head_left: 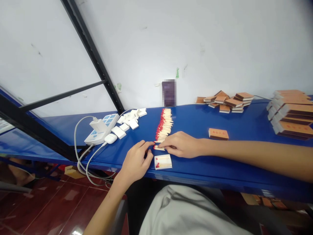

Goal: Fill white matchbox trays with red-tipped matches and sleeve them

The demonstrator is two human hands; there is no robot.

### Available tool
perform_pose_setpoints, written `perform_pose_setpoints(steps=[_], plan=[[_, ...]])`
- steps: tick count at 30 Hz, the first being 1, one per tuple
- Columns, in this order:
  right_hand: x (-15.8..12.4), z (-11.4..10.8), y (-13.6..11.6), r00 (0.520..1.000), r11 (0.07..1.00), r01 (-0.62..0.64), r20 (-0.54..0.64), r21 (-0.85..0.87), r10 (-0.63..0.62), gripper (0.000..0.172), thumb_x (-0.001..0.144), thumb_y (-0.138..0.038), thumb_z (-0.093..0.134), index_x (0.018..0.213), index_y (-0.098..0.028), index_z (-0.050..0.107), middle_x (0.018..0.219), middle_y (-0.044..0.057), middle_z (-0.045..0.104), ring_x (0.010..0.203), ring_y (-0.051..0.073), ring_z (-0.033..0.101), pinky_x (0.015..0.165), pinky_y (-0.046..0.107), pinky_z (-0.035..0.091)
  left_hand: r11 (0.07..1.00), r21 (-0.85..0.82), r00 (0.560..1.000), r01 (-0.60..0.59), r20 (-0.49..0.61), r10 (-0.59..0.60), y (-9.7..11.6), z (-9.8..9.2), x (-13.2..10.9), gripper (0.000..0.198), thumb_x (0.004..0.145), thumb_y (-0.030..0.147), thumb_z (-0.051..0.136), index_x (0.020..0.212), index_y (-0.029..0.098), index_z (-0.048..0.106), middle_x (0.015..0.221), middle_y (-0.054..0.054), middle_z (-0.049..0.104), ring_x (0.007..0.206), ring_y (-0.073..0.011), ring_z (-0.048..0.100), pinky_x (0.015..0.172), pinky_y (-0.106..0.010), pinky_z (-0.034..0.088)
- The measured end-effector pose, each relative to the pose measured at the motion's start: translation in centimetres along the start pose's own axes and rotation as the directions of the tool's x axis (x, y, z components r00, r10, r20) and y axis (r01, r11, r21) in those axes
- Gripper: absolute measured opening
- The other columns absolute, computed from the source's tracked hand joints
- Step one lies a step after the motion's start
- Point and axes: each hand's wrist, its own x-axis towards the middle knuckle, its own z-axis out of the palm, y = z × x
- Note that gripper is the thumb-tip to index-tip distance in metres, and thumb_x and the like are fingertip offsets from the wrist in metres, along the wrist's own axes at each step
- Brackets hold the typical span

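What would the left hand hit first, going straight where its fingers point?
Likely the nearest matchsticks; depth is unclear, and the left hand may be touching them.

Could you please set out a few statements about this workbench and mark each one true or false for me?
1. The open white tray has some matches in it. True.
2. The tray lies on the far side of the long match row. False: the long match row lies farther from the person, and the tray is nearer.
3. The left hand and right hand are both at the near end of that row. True.
4. The power strip is to the right of the row. False: the power strip is to its left.
5. One matchbox lies apart from the piled matchboxes. True.
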Motion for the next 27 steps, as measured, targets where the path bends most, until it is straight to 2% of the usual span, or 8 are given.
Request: perform_pose_setpoints(steps=[6, 14, 19, 24, 27], plan=[[0.04, -0.23, -0.31, 0.999, 0.999, -0.033, 0.006, -0.012, 0.034, 0.035, 0.095, -0.02, 0.045, 0.121, -0.021, 0.068, 0.104, 0.005, 0.076, 0.089, 0.018, 0.07, 0.076, 0.028, 0.048, 1.0, -0.008, 1.0, 0.001, -0.007, -0.001, -0.04, 0.04, -0.04, 0.033, 0.096, 0.021, 0.041, 0.121, 0.018, 0.064, 0.093, -0.007, 0.065, 0.091, -0.0231, 0.062, 0.082, -0.035, 0.049], [0.13, -0.03, -0.45, 0.995, 0.993, -0.098, -0.023, -0.061, 0.097, 0.039, 0.091, -0.019, 0.048, 0.125, -0.018, 0.066, 0.11, 0.008, 0.075, 0.091, 0.02, 0.07, 0.076, 0.029, 0.047, 0.999, -0.019, 0.999, 0.04, 0.008, -0.04, -0.13, 0.2, -0.06, 0.037, 0.096, 0.021, 0.041, 0.127, 0.016, 0.06, 0.093, -0.008, 0.065, 0.092, -0.0243, 0.061, 0.086, -0.039, 0.049], [0.15, 0.06, -0.23, 0.997, 0.995, -0.079, -0.016, -0.053, 0.078, 0.038, 0.092, -0.019, 0.047, 0.125, -0.018, 0.067, 0.112, 0.009, 0.074, 0.095, 0.021, 0.069, 0.079, 0.03, 0.048, 0.999, -0.004, 0.999, 0.038, 0.017, -0.038, -0.16, 0.2, -0.02, 0.037, 0.097, 0.022, 0.041, 0.128, 0.017, 0.06, 0.094, -0.008, 0.065, 0.093, -0.0246, 0.06, 0.087, -0.04, 0.049], [0.09, -0.02, -0.28, 0.998, 0.997, -0.058, -0.017, -0.044, 0.057, 0.032, 0.092, -0.018, 0.047, 0.114, -0.019, 0.071, 0.103, 0.007, 0.076, 0.088, 0.02, 0.069, 0.075, 0.029, 0.046, 1.0, -0.002, 0.999, 0.03, 0.013, -0.03, -0.16, 0.2, -0.04, 0.037, 0.097, 0.022, 0.041, 0.127, 0.017, 0.06, 0.092, -0.008, 0.064, 0.092, -0.0243, 0.06, 0.087, -0.039, 0.049], [0.06, -0.09, -0.45, 0.995, 0.994, -0.088, -0.048, -0.064, 0.085, 0.031, 0.091, -0.018, 0.048, 0.113, -0.02, 0.071, 0.1, 0.006, 0.076, 0.083, 0.019, 0.068, 0.071, 0.027, 0.044, 1.0, 0.0, 1.0, 0.027, 0.01, -0.027, -0.09, 0.12, -0.04, 0.037, 0.096, 0.022, 0.041, 0.127, 0.017, 0.061, 0.091, -0.008, 0.065, 0.093, -0.0245, 0.061, 0.087, -0.039, 0.049]])
